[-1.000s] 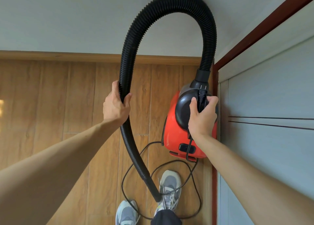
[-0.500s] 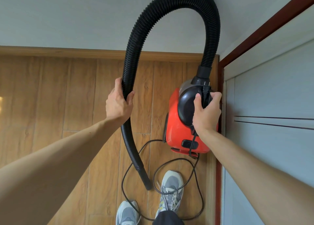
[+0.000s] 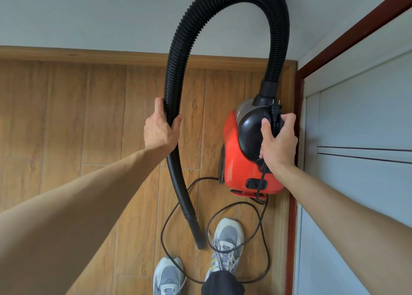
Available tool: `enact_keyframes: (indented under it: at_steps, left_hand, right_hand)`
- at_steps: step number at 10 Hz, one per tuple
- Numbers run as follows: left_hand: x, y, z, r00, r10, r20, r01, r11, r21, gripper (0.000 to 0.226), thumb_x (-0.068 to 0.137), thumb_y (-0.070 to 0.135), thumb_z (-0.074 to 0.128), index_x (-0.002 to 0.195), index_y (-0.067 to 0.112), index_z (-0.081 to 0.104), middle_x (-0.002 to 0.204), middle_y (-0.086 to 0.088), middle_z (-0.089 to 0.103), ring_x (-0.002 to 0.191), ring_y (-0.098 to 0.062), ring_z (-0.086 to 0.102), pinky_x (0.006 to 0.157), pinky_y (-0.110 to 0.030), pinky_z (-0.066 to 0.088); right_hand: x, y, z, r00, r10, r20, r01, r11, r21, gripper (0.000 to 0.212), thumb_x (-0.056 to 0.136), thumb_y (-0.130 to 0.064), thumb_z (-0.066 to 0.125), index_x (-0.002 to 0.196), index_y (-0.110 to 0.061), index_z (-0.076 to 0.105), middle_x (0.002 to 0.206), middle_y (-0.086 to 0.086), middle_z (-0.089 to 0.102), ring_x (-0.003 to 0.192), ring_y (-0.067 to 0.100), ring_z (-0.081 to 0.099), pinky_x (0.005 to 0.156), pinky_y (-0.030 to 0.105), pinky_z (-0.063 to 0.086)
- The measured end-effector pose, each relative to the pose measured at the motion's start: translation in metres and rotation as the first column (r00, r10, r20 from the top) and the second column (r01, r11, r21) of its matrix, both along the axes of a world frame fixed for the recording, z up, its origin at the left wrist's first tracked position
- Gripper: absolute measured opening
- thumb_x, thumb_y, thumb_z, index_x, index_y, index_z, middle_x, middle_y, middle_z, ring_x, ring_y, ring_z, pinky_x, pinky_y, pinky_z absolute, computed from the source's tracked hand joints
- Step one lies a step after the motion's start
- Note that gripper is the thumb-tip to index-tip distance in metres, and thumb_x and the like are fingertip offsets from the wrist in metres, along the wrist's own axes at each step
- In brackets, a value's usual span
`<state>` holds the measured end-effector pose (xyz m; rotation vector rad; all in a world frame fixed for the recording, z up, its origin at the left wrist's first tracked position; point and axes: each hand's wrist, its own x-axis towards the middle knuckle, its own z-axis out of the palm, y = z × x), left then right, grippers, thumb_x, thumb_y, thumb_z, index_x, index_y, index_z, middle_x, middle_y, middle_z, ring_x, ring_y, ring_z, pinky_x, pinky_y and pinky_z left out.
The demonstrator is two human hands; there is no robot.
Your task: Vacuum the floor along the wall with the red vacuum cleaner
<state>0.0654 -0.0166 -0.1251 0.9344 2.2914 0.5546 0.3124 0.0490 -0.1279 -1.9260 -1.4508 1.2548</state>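
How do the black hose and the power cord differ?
The hose is thick and ribbed; the cord is thin and smooth. The hose arches upward, gripped by the left hand; the cord trails in loose loops below. Both are black and join the red vacuum.

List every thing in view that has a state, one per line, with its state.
red vacuum cleaner: gripped at its black handle by the right hand.
hose: attached to the cleaner, arched upward, nozzle pointing down by a shoe.
plug: unplugged, prongs bare, held against the handle.
cord: slack, looped on the floor around the shoes.
left hand: grips the hose.
right hand: grips handle and plug.
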Motion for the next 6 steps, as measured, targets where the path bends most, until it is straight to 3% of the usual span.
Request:
enact_keyframes:
  at_steps: [1, 2, 3, 4, 5, 6]
  left_hand:
    - [0.002, 0.003, 0.005, 1.000, 0.005, 0.003, -0.005, 1.000, -0.021, 0.032, 0.097, 0.022, 0.055, 0.121, 0.014, 0.036, 0.093, -0.010, 0.062, 0.078, -0.032, 0.063, 0.071, -0.050, 0.058]
    - [0.004, 0.004, 0.016, 0.999, -0.022, 0.027, 0.024, 0.996, -0.080, 0.033, 0.096, 0.017, 0.053, 0.122, 0.010, 0.034, 0.093, -0.014, 0.059, 0.080, -0.033, 0.062, 0.070, -0.050, 0.057]
    - [0.000, 0.007, 0.034, 0.998, -0.016, 0.058, 0.024, 0.990, -0.142, 0.044, 0.095, 0.022, 0.057, 0.128, 0.010, 0.031, 0.106, -0.017, 0.057, 0.087, -0.030, 0.060, 0.069, -0.038, 0.051]
    - [-0.009, 0.008, 0.060, 0.997, -0.050, 0.054, 0.057, 0.988, -0.140, 0.059, 0.094, 0.027, 0.060, 0.138, 0.011, 0.025, 0.115, -0.018, 0.053, 0.091, -0.028, 0.057, 0.073, -0.034, 0.047]
    - [-0.018, 0.013, 0.098, 0.991, -0.133, 0.031, 0.136, 0.983, -0.126, 0.070, 0.094, 0.029, 0.061, 0.147, 0.013, 0.018, 0.118, -0.020, 0.049, 0.092, -0.028, 0.055, 0.075, -0.034, 0.046]
    - [-0.025, 0.022, 0.134, 0.974, -0.225, -0.009, 0.223, 0.969, -0.110, 0.078, 0.092, 0.030, 0.061, 0.152, 0.013, 0.014, 0.121, -0.021, 0.047, 0.097, -0.031, 0.056, 0.079, -0.039, 0.051]
  right_hand:
    - [0.000, 0.003, 0.006, 1.000, 0.025, -0.006, -0.026, 0.999, -0.044, 0.023, 0.100, -0.034, 0.053, 0.110, -0.021, 0.037, 0.070, 0.027, 0.055, 0.044, 0.027, 0.048, 0.037, 0.030, 0.047]
    - [0.001, 0.004, 0.014, 0.996, 0.056, 0.074, -0.051, 0.996, -0.069, 0.026, 0.100, -0.034, 0.054, 0.116, -0.018, 0.039, 0.083, 0.022, 0.064, 0.046, 0.021, 0.062, 0.044, 0.029, 0.055]
    - [0.004, 0.007, 0.026, 0.965, 0.180, 0.189, -0.154, 0.977, -0.146, 0.037, 0.101, -0.034, 0.053, 0.131, -0.018, 0.038, 0.102, 0.014, 0.064, 0.077, 0.026, 0.068, 0.063, 0.033, 0.056]
    - [0.006, 0.011, 0.045, 0.890, 0.352, 0.289, -0.290, 0.927, -0.237, 0.042, 0.099, -0.033, 0.056, 0.131, -0.011, 0.041, 0.107, 0.012, 0.062, 0.083, 0.024, 0.057, 0.067, 0.032, 0.044]
    - [-0.002, 0.019, 0.080, 0.776, 0.505, 0.378, -0.395, 0.856, -0.334, 0.045, 0.097, -0.037, 0.057, 0.130, -0.010, 0.043, 0.112, 0.014, 0.061, 0.095, 0.032, 0.061, 0.078, 0.042, 0.052]
    - [-0.015, 0.029, 0.120, 0.661, 0.614, 0.431, -0.524, 0.789, -0.319, 0.056, 0.097, -0.043, 0.056, 0.142, -0.014, 0.037, 0.122, 0.013, 0.056, 0.106, 0.034, 0.059, 0.084, 0.044, 0.052]
